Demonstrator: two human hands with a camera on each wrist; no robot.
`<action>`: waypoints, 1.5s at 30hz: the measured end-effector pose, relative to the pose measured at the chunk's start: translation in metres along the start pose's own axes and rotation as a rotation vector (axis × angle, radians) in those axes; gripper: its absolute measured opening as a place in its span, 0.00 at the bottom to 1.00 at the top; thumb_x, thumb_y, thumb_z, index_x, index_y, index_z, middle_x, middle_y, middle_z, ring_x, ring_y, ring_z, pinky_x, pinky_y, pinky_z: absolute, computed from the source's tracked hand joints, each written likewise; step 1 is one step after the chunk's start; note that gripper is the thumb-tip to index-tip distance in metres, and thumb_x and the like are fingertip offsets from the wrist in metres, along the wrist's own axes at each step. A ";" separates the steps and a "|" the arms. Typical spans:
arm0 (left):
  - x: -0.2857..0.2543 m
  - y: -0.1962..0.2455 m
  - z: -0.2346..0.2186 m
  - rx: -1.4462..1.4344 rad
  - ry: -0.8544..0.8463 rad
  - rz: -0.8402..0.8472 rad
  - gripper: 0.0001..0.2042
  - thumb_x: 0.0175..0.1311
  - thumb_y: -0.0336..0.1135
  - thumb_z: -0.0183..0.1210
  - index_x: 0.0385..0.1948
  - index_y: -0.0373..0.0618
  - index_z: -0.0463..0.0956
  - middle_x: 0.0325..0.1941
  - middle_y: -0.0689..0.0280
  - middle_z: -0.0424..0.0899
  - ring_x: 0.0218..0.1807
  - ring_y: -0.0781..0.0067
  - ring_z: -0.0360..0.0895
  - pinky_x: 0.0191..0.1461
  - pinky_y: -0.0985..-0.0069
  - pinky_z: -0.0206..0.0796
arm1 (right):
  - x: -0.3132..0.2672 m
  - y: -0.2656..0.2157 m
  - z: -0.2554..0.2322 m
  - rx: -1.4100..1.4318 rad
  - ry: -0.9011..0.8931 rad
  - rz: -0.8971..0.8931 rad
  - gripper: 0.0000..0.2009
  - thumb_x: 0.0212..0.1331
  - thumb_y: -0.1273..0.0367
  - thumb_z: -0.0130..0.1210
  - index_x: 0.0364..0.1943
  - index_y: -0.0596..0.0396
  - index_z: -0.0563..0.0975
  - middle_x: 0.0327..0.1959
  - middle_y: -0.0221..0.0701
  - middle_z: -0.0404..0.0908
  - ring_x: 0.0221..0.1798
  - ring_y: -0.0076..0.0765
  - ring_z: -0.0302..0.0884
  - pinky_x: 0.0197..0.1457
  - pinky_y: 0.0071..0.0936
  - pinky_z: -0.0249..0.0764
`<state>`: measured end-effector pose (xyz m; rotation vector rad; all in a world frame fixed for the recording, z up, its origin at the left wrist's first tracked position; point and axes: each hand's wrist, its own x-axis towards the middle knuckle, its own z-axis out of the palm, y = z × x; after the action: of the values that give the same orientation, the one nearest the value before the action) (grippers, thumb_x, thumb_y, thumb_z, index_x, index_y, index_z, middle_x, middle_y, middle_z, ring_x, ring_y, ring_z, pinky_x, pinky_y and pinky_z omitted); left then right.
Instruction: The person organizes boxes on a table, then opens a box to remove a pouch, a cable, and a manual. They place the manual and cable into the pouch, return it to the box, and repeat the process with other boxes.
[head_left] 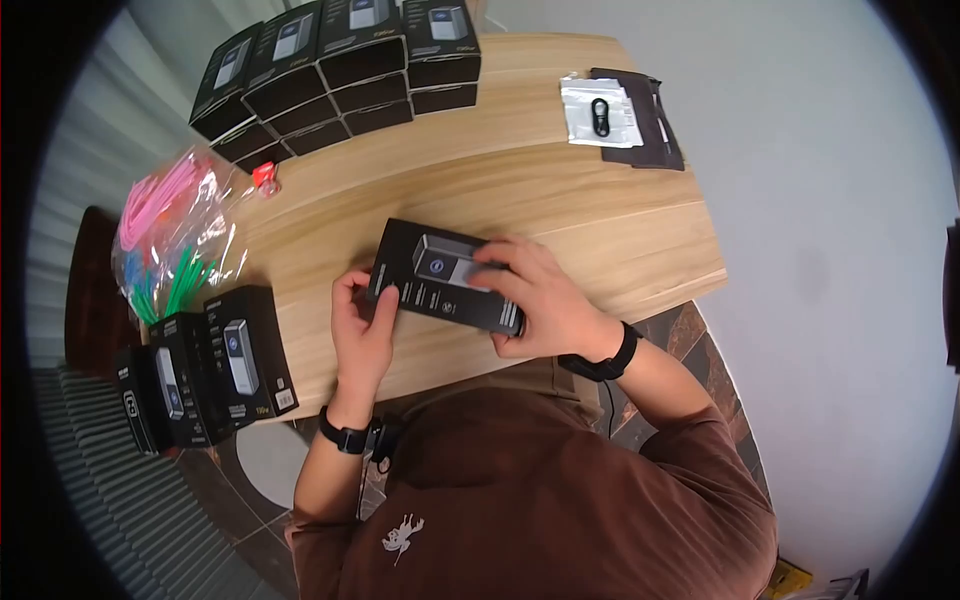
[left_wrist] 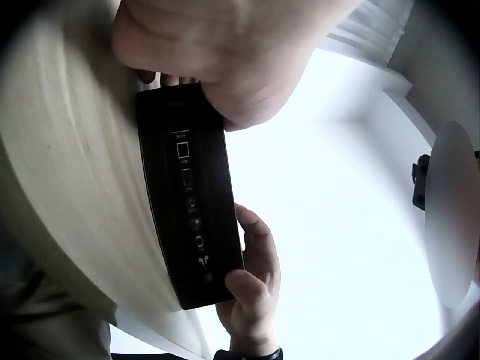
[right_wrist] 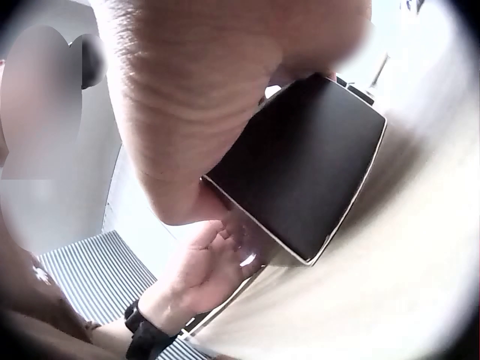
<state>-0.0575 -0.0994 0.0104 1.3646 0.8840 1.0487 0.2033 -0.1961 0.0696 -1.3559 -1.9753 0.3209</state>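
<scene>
A black box point(head_left: 408, 262) with a device pictured on its top is held between both hands above the near part of the wooden table. My left hand point(head_left: 363, 335) grips its left end, thumb on the near edge. My right hand point(head_left: 548, 303) grips the right end, its fingers over the top face and the thumb at the near side. A side face of the box point(left_wrist: 187, 202) with small printed icons shows in the left wrist view. In the right wrist view, a plain dark end of the box point(right_wrist: 300, 165) shows beside the right palm.
Stacked black boxes point(head_left: 375, 85) stand at the back left of the table point(head_left: 500, 190). Upright boxes point(head_left: 240, 355) and a clear bag point(head_left: 175, 215) with pink and green ties sit at the left. A coiled black cable point(head_left: 600, 117) lies on silvery packets at the back right.
</scene>
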 end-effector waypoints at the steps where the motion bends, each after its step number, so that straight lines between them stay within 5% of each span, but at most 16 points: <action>1: 0.001 -0.003 -0.001 0.026 0.037 0.013 0.15 0.73 0.24 0.63 0.55 0.42 0.70 0.50 0.70 0.77 0.48 0.83 0.73 0.52 0.82 0.68 | 0.003 -0.001 0.000 0.024 0.015 0.007 0.35 0.35 0.66 0.72 0.57 0.49 0.79 0.67 0.42 0.72 0.72 0.60 0.66 0.72 0.53 0.66; 3: 0.001 -0.005 -0.005 0.029 0.052 0.004 0.14 0.72 0.25 0.64 0.54 0.42 0.71 0.49 0.70 0.78 0.46 0.84 0.73 0.51 0.83 0.67 | 0.001 -0.008 -0.007 0.005 -0.021 0.055 0.45 0.36 0.64 0.78 0.67 0.53 0.72 0.76 0.49 0.63 0.78 0.61 0.60 0.79 0.53 0.61; 6: 0.004 -0.003 -0.002 0.045 0.075 0.013 0.12 0.73 0.26 0.64 0.52 0.42 0.72 0.47 0.71 0.78 0.43 0.85 0.72 0.47 0.84 0.66 | -0.021 -0.004 -0.001 0.201 0.216 0.260 0.54 0.37 0.66 0.81 0.74 0.54 0.63 0.80 0.49 0.58 0.82 0.58 0.55 0.83 0.52 0.55; 7: 0.005 -0.001 -0.001 0.056 0.080 0.018 0.12 0.73 0.26 0.64 0.52 0.42 0.72 0.46 0.71 0.78 0.43 0.86 0.72 0.46 0.84 0.66 | -0.034 0.003 0.003 0.198 0.175 0.343 0.61 0.38 0.68 0.82 0.80 0.55 0.54 0.81 0.50 0.54 0.84 0.54 0.53 0.85 0.48 0.51; 11: 0.006 0.004 0.001 0.056 0.083 -0.045 0.09 0.73 0.28 0.65 0.48 0.42 0.74 0.41 0.74 0.79 0.38 0.87 0.70 0.43 0.85 0.65 | -0.047 -0.006 0.012 0.341 0.044 0.457 0.65 0.39 0.69 0.82 0.82 0.58 0.46 0.80 0.49 0.57 0.83 0.50 0.55 0.85 0.39 0.53; 19: 0.006 0.004 -0.011 -0.075 0.102 -0.128 0.05 0.75 0.28 0.63 0.38 0.45 0.75 0.31 0.81 0.74 0.34 0.92 0.65 0.36 0.88 0.56 | -0.044 0.003 0.012 0.385 0.096 0.413 0.65 0.36 0.72 0.82 0.82 0.56 0.48 0.76 0.45 0.64 0.79 0.49 0.63 0.81 0.40 0.61; 22: 0.014 -0.007 -0.033 -0.236 0.165 -0.127 0.04 0.77 0.31 0.62 0.40 0.47 0.76 0.36 0.78 0.78 0.39 0.88 0.69 0.46 0.85 0.61 | -0.047 0.013 0.001 0.412 0.055 0.455 0.62 0.36 0.73 0.81 0.81 0.56 0.52 0.74 0.43 0.66 0.78 0.46 0.65 0.80 0.40 0.63; 26: 0.021 0.013 -0.051 -0.163 0.412 -0.069 0.03 0.76 0.32 0.62 0.39 0.48 0.79 0.36 0.76 0.78 0.40 0.86 0.70 0.49 0.82 0.62 | -0.054 0.029 -0.031 0.413 0.063 0.512 0.59 0.37 0.74 0.79 0.80 0.57 0.57 0.74 0.40 0.66 0.77 0.41 0.65 0.80 0.39 0.63; 28: 0.021 0.010 -0.058 -0.074 0.536 -0.017 0.04 0.78 0.33 0.61 0.39 0.48 0.78 0.33 0.79 0.75 0.28 0.92 0.65 0.31 0.86 0.56 | -0.062 0.039 -0.045 0.429 0.074 0.527 0.59 0.37 0.74 0.79 0.80 0.58 0.57 0.75 0.40 0.65 0.77 0.39 0.65 0.81 0.38 0.62; 29: 0.018 0.006 -0.065 -0.129 0.536 -0.010 0.05 0.79 0.32 0.59 0.39 0.46 0.76 0.36 0.77 0.75 0.40 0.87 0.68 0.47 0.83 0.61 | -0.065 0.046 -0.051 0.507 0.119 0.501 0.59 0.38 0.76 0.79 0.80 0.59 0.56 0.75 0.38 0.66 0.78 0.37 0.64 0.82 0.36 0.59; 35: 0.012 0.010 -0.063 -0.127 0.740 0.052 0.07 0.82 0.36 0.55 0.39 0.49 0.72 0.34 0.78 0.73 0.35 0.90 0.64 0.39 0.85 0.56 | -0.079 0.062 -0.068 0.558 0.216 0.509 0.58 0.39 0.77 0.79 0.80 0.57 0.55 0.72 0.36 0.69 0.78 0.36 0.64 0.83 0.36 0.56; 41: 0.010 0.001 -0.063 -0.134 0.676 0.022 0.08 0.82 0.37 0.55 0.39 0.50 0.70 0.30 0.80 0.70 0.31 0.92 0.59 0.34 0.85 0.50 | -0.077 0.057 -0.052 0.421 0.155 0.541 0.57 0.38 0.75 0.79 0.79 0.54 0.58 0.71 0.36 0.68 0.75 0.36 0.67 0.79 0.36 0.61; 45: -0.002 -0.005 -0.075 -0.107 0.642 0.044 0.05 0.81 0.34 0.56 0.48 0.47 0.71 0.44 0.73 0.76 0.44 0.86 0.69 0.49 0.83 0.60 | -0.082 0.060 -0.047 0.432 0.115 0.543 0.58 0.37 0.78 0.77 0.79 0.55 0.56 0.71 0.35 0.68 0.77 0.37 0.64 0.81 0.38 0.57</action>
<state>-0.1287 -0.0762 0.0019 0.9634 1.2399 1.5844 0.2939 -0.2523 0.0358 -1.5500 -1.3125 0.8465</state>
